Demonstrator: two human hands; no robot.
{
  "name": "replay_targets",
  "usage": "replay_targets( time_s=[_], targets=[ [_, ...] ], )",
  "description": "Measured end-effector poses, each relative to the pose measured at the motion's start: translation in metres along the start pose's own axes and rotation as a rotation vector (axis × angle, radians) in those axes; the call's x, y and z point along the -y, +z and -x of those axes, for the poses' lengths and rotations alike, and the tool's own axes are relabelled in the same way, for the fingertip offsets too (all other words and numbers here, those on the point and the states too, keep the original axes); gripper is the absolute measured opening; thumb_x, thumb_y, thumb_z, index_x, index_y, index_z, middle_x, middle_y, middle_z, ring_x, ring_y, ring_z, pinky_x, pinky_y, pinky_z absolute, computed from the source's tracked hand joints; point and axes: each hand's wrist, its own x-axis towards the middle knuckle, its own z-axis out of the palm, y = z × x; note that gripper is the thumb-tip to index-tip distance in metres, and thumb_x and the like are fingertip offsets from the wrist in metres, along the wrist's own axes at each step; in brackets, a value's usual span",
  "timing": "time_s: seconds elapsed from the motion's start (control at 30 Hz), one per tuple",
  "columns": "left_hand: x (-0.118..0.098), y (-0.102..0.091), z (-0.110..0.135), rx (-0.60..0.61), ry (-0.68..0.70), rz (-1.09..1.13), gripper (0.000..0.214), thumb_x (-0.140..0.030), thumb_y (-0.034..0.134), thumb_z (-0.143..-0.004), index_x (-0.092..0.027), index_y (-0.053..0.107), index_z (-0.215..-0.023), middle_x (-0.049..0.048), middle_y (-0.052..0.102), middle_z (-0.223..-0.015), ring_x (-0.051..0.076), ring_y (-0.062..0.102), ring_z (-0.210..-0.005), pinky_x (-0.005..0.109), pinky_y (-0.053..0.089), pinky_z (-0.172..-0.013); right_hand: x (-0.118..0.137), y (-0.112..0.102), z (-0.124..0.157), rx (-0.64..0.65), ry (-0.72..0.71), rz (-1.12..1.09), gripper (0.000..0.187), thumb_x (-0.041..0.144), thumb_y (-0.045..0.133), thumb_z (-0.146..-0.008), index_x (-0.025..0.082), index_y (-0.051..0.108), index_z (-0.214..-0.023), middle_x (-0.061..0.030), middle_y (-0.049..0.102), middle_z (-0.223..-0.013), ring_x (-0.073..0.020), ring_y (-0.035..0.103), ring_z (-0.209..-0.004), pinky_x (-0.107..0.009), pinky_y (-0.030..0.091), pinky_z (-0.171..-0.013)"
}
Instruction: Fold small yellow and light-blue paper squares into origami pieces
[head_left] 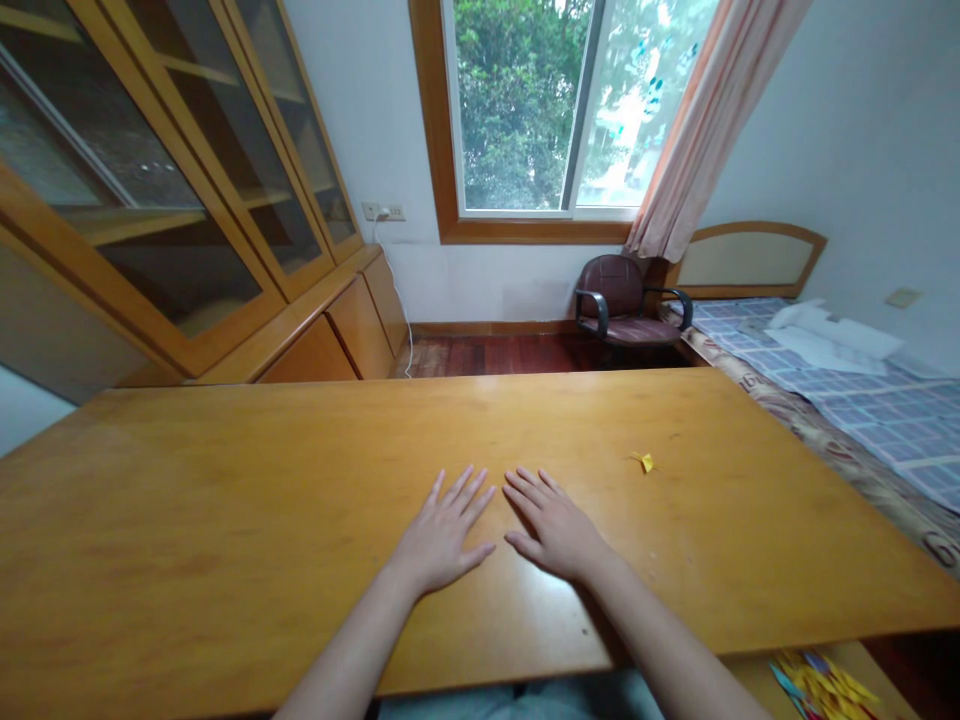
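My left hand [442, 535] lies flat on the wooden table [225, 520], fingers spread and nothing in it. Beside it, a small gap away, my right hand [555, 525] also rests palm down with its fingers stretched out. To the right of my right hand and farther back on the tabletop lies a small folded yellow piece [646, 463], like a tiny paper bird; its exact kind is too small to tell. Neither hand touches it.
Below the table's right front edge, an open drawer [832, 665] holds many yellow pieces [821, 685] and a few of other colours. A brown armchair [615, 300] stands beyond the table. A bed [862, 420] is on the right, a glass-door cabinet [187, 190] on the left.
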Motion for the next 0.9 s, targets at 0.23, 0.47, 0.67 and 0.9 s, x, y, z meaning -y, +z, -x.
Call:
replay_targets(
  time_s=[0.23,0.47,0.67,0.9],
  targets=[
    [0.003,0.004,0.001,-0.003,-0.008,0.014,0.07,-0.06,0.042,-0.094,-0.031,0.022,-0.154,0.0042,0.018,-0.162,0.026,0.015,-0.15,0.054,0.004,-0.121,-0.004,-0.005,0.005,-0.194,0.056,-0.037,0.036,0.031,0.047,-0.095,0.023,0.06,-0.128,-0.0076,0.063,-0.13,-0.0229,0.053,-0.123,-0.046,0.032,-0.116],
    [0.005,0.005,0.001,-0.005,-0.027,0.061,0.065,-0.055,0.045,-0.095,-0.033,0.026,-0.153,0.0038,0.022,-0.161,0.027,0.019,-0.149,0.056,0.006,-0.121,-0.055,-0.012,0.032,-0.465,0.132,0.029,0.025,0.024,0.051,-0.095,0.022,0.068,-0.114,-0.0098,0.069,-0.111,-0.0239,0.06,-0.102,-0.042,0.05,-0.093],
    [0.006,0.007,0.001,-0.025,-0.033,0.094,0.059,-0.052,0.044,-0.096,-0.034,0.032,-0.151,0.003,0.026,-0.16,0.027,0.022,-0.148,0.058,0.01,-0.12,-0.112,-0.023,0.064,-0.66,0.293,0.247,0.024,0.029,0.056,-0.092,0.021,0.069,-0.11,-0.0116,0.068,-0.111,-0.0279,0.056,-0.103,-0.046,0.048,-0.093],
    [0.005,0.004,0.001,-0.032,-0.038,0.107,0.056,-0.05,0.045,-0.096,-0.034,0.035,-0.149,0.0035,0.028,-0.159,0.027,0.024,-0.147,0.059,0.012,-0.12,-0.145,-0.02,0.077,-0.699,0.468,0.417,0.036,0.035,0.05,-0.092,0.016,0.066,-0.118,-0.0171,0.059,-0.124,-0.0321,0.053,-0.108,-0.05,0.046,-0.097]
  ],
)
